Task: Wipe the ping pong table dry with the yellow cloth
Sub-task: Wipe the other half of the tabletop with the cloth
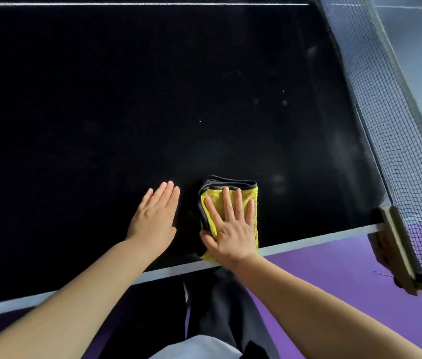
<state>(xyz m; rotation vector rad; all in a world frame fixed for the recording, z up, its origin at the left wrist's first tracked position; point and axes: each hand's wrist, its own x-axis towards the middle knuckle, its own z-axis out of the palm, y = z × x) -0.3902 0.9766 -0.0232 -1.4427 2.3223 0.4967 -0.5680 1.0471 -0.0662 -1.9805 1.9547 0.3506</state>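
The dark ping pong table [127,112] fills most of the view, its pale near edge running across the lower part. A folded yellow cloth [212,196] with a grey border lies on the table by that edge. My right hand [230,226] presses flat on the cloth with fingers straight and spread. My left hand [154,216] rests flat on the bare table just left of the cloth, fingers straight and together, not touching it. Faint pale smudges show on the surface to the right of the cloth.
The net [396,141] runs along the right side, held by a clamp post [394,244] at the table's near edge. A white line [140,4] crosses the far side. Purple floor [334,275] and my dark trousers [204,307] lie below the edge.
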